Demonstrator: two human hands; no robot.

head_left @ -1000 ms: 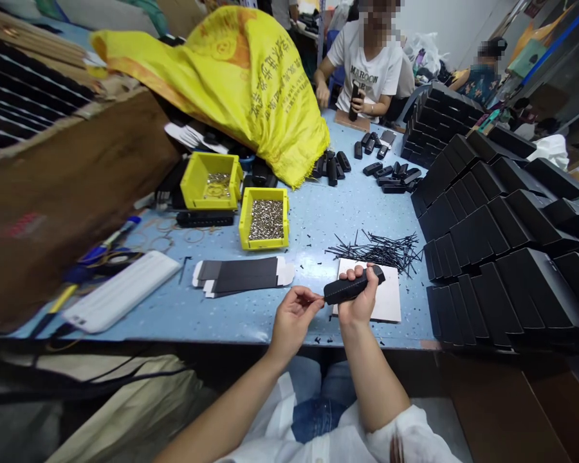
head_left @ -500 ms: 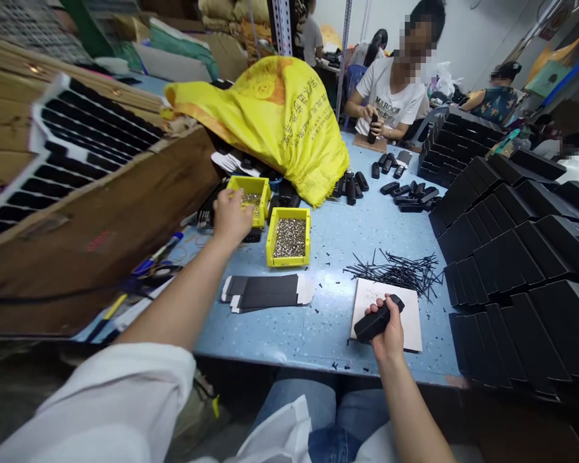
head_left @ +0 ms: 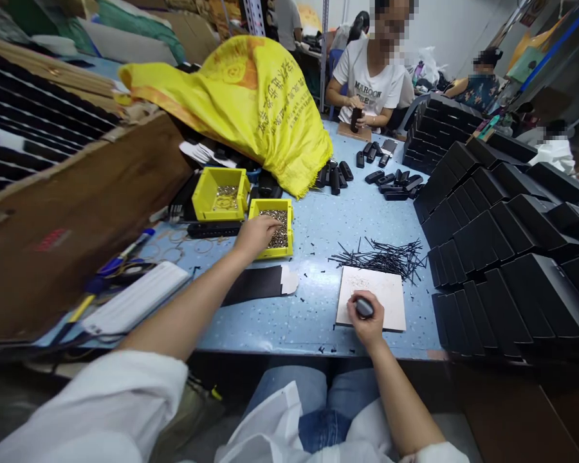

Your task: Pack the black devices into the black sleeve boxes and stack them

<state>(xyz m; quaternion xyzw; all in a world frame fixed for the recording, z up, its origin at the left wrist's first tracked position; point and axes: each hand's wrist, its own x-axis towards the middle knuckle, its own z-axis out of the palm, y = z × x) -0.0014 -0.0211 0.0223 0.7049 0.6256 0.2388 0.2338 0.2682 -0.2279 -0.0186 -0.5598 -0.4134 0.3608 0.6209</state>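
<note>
I note a small black case (head_left: 365,307), oblong with a rounded end, matte and faintly textured, standing on end on a pale square board (head_left: 372,286). The board is flat and lies on the speckled blue table (head_left: 318,225) near its front edge. My right hand (head_left: 365,318) is wrapped around the case, fingers closed tight on it, so that only its rounded top shows between thumb and forefinger.

My left hand (head_left: 255,235) is stretched forward to the nearer yellow bin (head_left: 271,227), a rectangular plastic tray filled with small bright metal parts. The fingers are curled loosely downward over the bin's near left corner, touching its rim or contents; I cannot tell whether they pinch anything.

A second yellow bin (head_left: 221,192) of the same make sits just to the left and behind, holding thin metal rings. A flattened black carton (head_left: 253,285) with white tabs lies under my left forearm. Behind the board is a loose heap of thin black rods (head_left: 381,254). To the right, folded black boxes (head_left: 492,238) with a dull card finish stand in overlapping rows. A crumpled yellow woven sack (head_left: 251,103) with printed characters lies at the back, with more black cases (head_left: 376,173) scattered beside it.
</note>
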